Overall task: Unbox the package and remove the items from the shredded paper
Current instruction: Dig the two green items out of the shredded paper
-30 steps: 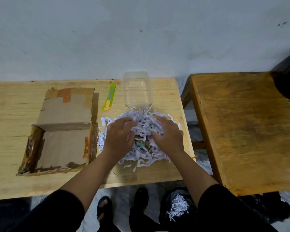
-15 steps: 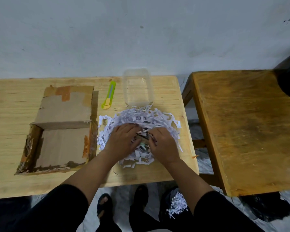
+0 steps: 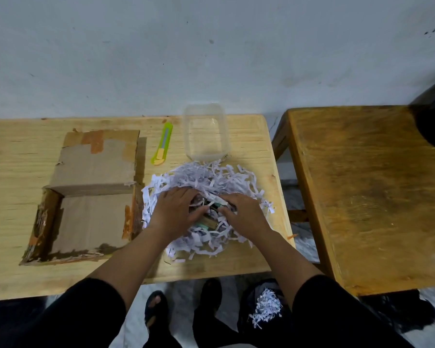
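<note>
Hands, my left (image 3: 176, 209) and right (image 3: 244, 214), lie spread, gripping nothing, on crinkly shredded paper (image 3: 211, 182) around small cylindrical items (image 3: 209, 221).

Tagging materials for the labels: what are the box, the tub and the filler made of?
Box: brown cardboard, matte, with torn edges and tape residue.
Tub: likely clear plastic, glossy; the table shows through.
Filler: white shredded paper, in thin crinkled strips.

The shredded paper (image 3: 206, 179) was white, the cardboard box (image 3: 86, 197) plain brown with orange tape patches, the cutter (image 3: 162, 144) lime green and yellow, the tub (image 3: 206, 131) clear, the worktop (image 3: 18, 151) pale wood, sleeves black.
</note>
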Available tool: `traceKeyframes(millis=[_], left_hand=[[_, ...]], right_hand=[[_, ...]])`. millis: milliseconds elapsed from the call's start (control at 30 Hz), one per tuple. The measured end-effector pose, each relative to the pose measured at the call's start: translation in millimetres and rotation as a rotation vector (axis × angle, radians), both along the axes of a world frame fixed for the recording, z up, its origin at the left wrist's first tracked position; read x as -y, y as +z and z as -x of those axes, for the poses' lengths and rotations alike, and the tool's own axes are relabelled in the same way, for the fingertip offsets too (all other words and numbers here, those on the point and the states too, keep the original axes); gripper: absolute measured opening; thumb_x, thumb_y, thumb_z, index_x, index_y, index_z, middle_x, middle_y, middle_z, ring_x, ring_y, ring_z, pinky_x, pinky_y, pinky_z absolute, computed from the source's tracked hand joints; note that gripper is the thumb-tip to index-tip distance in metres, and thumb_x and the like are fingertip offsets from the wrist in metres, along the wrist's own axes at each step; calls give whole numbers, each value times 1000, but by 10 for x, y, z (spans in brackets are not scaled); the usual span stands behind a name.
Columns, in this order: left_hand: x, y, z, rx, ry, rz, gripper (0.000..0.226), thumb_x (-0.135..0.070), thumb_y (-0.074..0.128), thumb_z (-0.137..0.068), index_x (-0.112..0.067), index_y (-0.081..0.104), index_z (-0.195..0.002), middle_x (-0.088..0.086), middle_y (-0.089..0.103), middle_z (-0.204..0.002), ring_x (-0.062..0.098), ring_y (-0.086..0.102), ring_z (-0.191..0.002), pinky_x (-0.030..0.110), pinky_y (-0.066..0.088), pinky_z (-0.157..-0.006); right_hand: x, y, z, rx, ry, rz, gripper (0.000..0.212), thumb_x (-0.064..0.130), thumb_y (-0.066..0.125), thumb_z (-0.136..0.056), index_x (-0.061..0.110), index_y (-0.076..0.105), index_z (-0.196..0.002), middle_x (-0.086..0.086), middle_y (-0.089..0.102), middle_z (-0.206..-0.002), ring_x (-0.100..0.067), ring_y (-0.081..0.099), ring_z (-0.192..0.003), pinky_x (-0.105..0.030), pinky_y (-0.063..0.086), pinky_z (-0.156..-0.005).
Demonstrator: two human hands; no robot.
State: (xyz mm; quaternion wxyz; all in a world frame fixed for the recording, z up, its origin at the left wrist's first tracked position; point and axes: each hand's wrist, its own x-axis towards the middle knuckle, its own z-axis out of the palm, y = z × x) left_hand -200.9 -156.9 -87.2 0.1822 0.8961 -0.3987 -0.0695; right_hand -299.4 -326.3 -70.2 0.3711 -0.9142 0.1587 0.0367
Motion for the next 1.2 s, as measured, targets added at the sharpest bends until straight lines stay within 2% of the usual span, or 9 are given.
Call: traceKeyframes(millis=[133,267,467,567,667,767,867,1033,1200], left_hand=[[27,35,30,220,7,142,28,-41,55,-79,-18,55,-96,4,61,-87,23,56,-82,32,44,-67],[138,50,90,149,-247,266,4,-12,59,-79,-13,56,-82,6,59,-75,24,54,-67,32,42,-58],[146,7,36,-52,-277,101,24,-24,50,-86,-17,61,-105,2,66,-107,20,59,-100,40,50,-82],[147,64,1,-89,-187,27,44,-38,40,-84,-18,55,-119,4,60,-121,24,55,-111,41,47,-91],[145,70,-30,-158,-90,-59,63,-51,34,-78,-18,46,-130,7,54,-131,28,50,-119,45,44,-95],[159,86,-34,-199,-14,-140,59,-48,44,-83,-21,39,-136,8,51,-132,26,44,-122,42,38,-98],[166,120,-17,-244,23,-168,54,-41,53,-87,-20,40,-135,13,53,-125,28,44,-117,37,36,-93],[160,126,-44,-318,61,-106,52,-39,60,-83,-17,46,-128,14,55,-119,29,47,-111,37,41,-88],[188,159,-26,-338,17,-35,54,-42,63,-82,-26,44,-131,5,56,-126,25,51,-113,36,43,-90]], right_hand=[[25,85,5,172,-28,4,35,10,65,-83,10,61,-118,-13,66,-112,-25,60,-104,-26,44,-88],[-7,81,41,333,10,145,25,-3,59,-78,6,66,-101,-16,66,-95,-25,58,-94,-22,43,-81],[-137,-26,154,349,84,181,17,6,50,-81,4,67,-84,-13,66,-79,-19,50,-82,-23,40,-72],[-102,-83,184,291,40,217,13,6,58,-79,4,66,-90,-12,66,-86,-24,55,-86,-26,42,-79],[-70,-114,190,245,-48,222,27,11,63,-77,4,64,-102,-14,65,-99,-25,54,-99,-29,44,-84],[-45,-125,213,140,-139,204,39,18,66,-78,5,59,-114,-15,62,-112,-29,52,-110,-36,48,-87],[-43,-135,229,68,-170,168,44,22,67,-79,7,56,-118,-14,59,-116,-29,48,-113,-34,43,-91],[-62,-121,153,55,-197,187,43,25,72,-76,3,60,-111,-16,58,-109,-30,49,-107,-34,40,-90],[-85,-103,126,98,-107,201,35,13,75,-67,6,61,-98,-14,57,-98,-30,51,-94,-43,47,-80]])
